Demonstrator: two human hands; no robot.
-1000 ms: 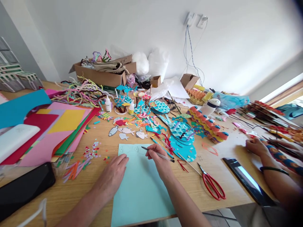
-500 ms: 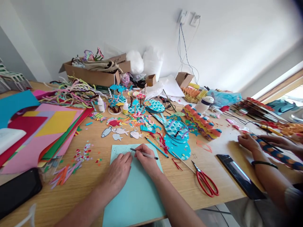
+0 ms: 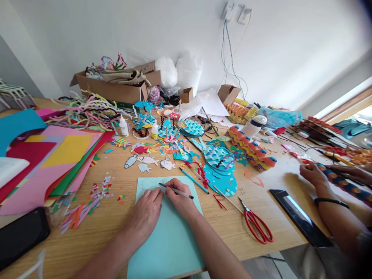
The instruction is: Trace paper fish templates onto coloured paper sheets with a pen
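Note:
A sheet of light blue-green paper (image 3: 167, 248) lies at the table's front edge, with faint fish outlines near its top left. My right hand (image 3: 180, 197) is closed around a pen (image 3: 180, 192), whose tip meets the paper near the top edge. Flat on the sheet, just left of the pen, rests my left hand (image 3: 148, 213), fingers stretched out and holding nothing. Beyond the sheet are several cut-out paper fish, among them a white fish (image 3: 167, 164) and a grey fish (image 3: 130, 161). A blue pencil (image 3: 194, 180) lies right of the paper.
Red-handled scissors (image 3: 257, 224) and a phone (image 3: 300, 217) lie to the right. Another person's hand (image 3: 314, 174) holds a patterned strip there. Coloured paper sheets (image 3: 66, 151), a black phone (image 3: 23, 236) and paper scraps (image 3: 100, 192) are leftward. Glue bottles (image 3: 123, 127) stand behind.
The view has shifted slightly, so the things at right sit a little further right. My pen has moved very slightly on the paper; my left hand stays in place.

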